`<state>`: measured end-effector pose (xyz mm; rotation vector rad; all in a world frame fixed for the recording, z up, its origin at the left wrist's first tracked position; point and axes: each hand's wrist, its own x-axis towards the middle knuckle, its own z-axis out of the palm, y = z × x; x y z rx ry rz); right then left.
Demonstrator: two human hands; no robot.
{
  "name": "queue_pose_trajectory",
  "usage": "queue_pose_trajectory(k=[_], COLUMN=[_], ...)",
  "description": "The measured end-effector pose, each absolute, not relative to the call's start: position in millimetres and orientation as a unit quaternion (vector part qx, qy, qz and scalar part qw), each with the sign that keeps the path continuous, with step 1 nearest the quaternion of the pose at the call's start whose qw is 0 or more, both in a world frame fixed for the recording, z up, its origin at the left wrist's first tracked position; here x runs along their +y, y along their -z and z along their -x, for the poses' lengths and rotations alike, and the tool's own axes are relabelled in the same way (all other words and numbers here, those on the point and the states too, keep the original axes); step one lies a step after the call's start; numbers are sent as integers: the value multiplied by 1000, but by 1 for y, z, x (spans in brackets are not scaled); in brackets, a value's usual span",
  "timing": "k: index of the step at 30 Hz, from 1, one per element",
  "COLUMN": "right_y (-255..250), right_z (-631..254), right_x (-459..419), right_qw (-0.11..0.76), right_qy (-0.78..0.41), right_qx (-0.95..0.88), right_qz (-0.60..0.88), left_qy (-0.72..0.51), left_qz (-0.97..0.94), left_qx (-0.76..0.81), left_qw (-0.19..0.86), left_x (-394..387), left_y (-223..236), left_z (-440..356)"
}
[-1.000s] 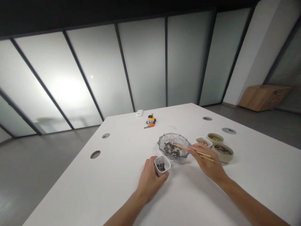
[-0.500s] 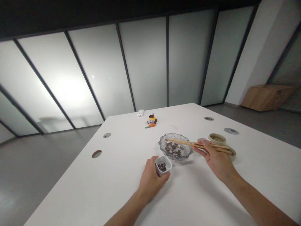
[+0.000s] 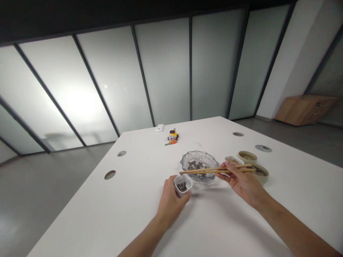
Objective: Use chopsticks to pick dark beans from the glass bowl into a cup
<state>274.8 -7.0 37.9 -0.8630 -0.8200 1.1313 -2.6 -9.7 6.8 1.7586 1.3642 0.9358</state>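
White table point(image 3: 128, 203), toy point(image 3: 173, 135) beyond glass bowl point(image 3: 184, 165), cup point(image 3: 188, 181) in left grip point(image 3: 172, 201), chopsticks point(image 3: 206, 171) over glass bowl in right grip point(image 3: 245, 184)

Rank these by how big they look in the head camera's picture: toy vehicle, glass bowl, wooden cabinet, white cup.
Largest to smallest, as they look:
1. Wooden cabinet, though farthest away
2. Glass bowl
3. White cup, held in the left hand
4. Toy vehicle
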Motion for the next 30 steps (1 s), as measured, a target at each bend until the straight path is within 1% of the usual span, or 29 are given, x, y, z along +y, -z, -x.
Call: queue_pose_trajectory(k=[16,19,22,24,26,28,30], right_y=[-39,-38,-36,-34,-31,-28,-25], right_z=[-274,-274,-277,-280,-284,-286,-285], right_x=[-6,-4,-2,-1,-1,-3,-4], right_qw=[697,708,734,732,696,641,598], right_qy=[-507,-489,-413,-321,-201,-92,-37], right_qx=[-318,-318,-348,-394,-460,-527,-586], right_qz=[394,398,413,454,513,550,546], left_qy=[-370,-367,-363,-362,-362,-361,-358], left_qz=[-685,-687,-693,-696,-698,-700,-701], left_qx=[519,520,518,515,511,509,508], left_qw=[353,351,346,345,347,349,349], left_x=[-9,-10,-10,-10,-10,-10,-10], left_y=[-5,-6,-7,-7,-8,-8,-8], left_z=[2,2,2,2,3,3,3])
